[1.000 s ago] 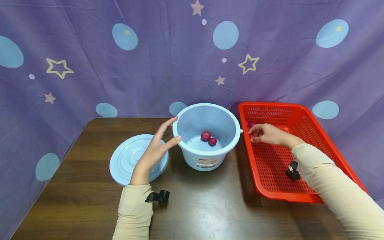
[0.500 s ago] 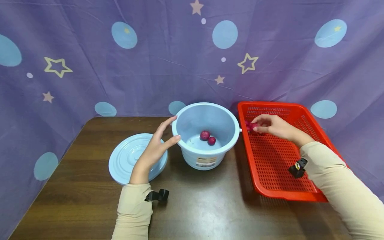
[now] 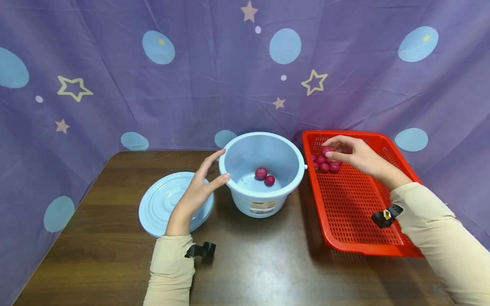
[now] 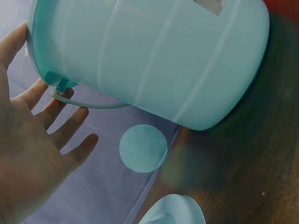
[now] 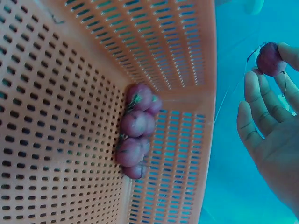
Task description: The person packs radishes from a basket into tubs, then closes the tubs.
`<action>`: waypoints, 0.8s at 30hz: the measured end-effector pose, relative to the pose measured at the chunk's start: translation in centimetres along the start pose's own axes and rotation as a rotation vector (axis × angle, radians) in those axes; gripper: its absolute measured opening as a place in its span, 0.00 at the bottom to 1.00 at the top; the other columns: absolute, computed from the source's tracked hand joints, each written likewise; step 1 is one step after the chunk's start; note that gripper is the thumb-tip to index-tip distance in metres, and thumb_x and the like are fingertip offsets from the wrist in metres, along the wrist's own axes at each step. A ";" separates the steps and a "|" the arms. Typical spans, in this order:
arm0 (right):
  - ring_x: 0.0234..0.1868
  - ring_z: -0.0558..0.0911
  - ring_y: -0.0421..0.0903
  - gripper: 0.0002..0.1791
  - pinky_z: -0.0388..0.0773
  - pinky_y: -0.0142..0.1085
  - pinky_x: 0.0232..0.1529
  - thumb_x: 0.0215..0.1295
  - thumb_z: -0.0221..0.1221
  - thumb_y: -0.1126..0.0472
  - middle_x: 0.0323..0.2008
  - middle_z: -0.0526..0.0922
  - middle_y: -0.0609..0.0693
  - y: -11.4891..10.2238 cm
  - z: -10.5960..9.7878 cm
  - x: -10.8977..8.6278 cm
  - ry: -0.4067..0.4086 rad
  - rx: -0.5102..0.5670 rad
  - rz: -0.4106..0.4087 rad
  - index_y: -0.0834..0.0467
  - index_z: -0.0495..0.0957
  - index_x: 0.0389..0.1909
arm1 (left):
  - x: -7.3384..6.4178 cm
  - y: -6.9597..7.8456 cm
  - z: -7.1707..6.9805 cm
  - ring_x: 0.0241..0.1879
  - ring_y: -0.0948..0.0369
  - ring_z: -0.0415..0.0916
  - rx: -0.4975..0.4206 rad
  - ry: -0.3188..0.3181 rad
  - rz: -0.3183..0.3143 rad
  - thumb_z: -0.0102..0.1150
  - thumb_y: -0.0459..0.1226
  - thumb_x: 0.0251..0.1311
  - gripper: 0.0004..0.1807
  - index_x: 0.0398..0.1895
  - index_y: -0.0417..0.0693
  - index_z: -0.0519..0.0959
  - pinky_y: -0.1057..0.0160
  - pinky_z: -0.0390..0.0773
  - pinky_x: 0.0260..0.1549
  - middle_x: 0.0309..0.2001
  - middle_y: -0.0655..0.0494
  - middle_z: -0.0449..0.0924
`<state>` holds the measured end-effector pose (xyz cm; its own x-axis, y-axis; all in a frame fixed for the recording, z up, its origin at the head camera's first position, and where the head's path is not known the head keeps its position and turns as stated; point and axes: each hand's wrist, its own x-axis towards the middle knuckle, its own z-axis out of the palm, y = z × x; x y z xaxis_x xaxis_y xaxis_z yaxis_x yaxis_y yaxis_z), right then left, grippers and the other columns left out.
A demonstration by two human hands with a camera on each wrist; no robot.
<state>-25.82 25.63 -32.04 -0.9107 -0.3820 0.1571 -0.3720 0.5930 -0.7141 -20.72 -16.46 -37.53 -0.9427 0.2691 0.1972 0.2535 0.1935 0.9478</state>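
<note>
My right hand [image 3: 356, 156] pinches one round, red-purple radish [image 3: 327, 151] between thumb and fingertips, raised above the far left corner of the red mesh basket [image 3: 324, 225]. Thin roots trail from it in the right wrist view. Below, several more radishes [image 5: 134, 123] lie clustered against the basket wall. My left hand [image 3: 195, 192], its fingers spread, touches the left rim of a light blue bucket [image 3: 239, 199] near the handle joint. The bucket handle [image 4: 100, 106] hangs down beside those fingers. Two radishes [image 3: 261, 173] lie on the bucket's floor.
A round light blue lid [image 3: 160, 204] lies flat on the brown wooden table [image 3: 245, 263], left of the bucket and partly behind my left forearm. A purple curtain [image 3: 214, 85] with stars and dots hangs behind the table.
My right hand has risen from the radish pile and moved slightly right and back, lifting one radish and uncovering the others. The left hand has stayed at the bucket rim.
</note>
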 end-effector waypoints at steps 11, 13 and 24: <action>0.38 0.82 0.46 0.17 0.79 0.31 0.39 0.68 0.62 0.62 0.42 0.84 0.54 -2.9 0.8 0.0 -0.012 0.104 -0.023 0.60 0.78 0.56 | 0.0 -0.1 0.0 0.71 0.57 0.52 0.010 -0.002 0.015 0.59 0.45 0.66 0.35 0.75 0.68 0.60 0.39 0.51 0.67 0.74 0.64 0.55; 0.33 0.82 0.48 0.18 0.80 0.34 0.32 0.68 0.62 0.60 0.40 0.84 0.56 -3.6 0.9 0.1 -0.045 0.129 -0.017 0.60 0.77 0.56 | 0.0 0.0 0.0 0.70 0.56 0.54 0.010 0.002 0.017 0.59 0.45 0.66 0.35 0.75 0.69 0.60 0.40 0.52 0.66 0.73 0.64 0.55; 0.39 0.82 0.55 0.18 0.80 0.36 0.37 0.67 0.63 0.60 0.43 0.84 0.53 -6.6 2.7 1.2 -0.114 0.143 -0.099 0.61 0.77 0.55 | 0.0 0.0 0.1 0.68 0.55 0.58 -0.009 0.015 0.011 0.61 0.44 0.65 0.35 0.75 0.66 0.61 0.41 0.56 0.65 0.72 0.61 0.57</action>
<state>-23.92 19.35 -28.98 -0.8416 -0.5161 0.1591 -0.4222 0.4450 -0.7898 -20.75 -16.35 -37.60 -0.9431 0.2571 0.2110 0.2617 0.1823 0.9478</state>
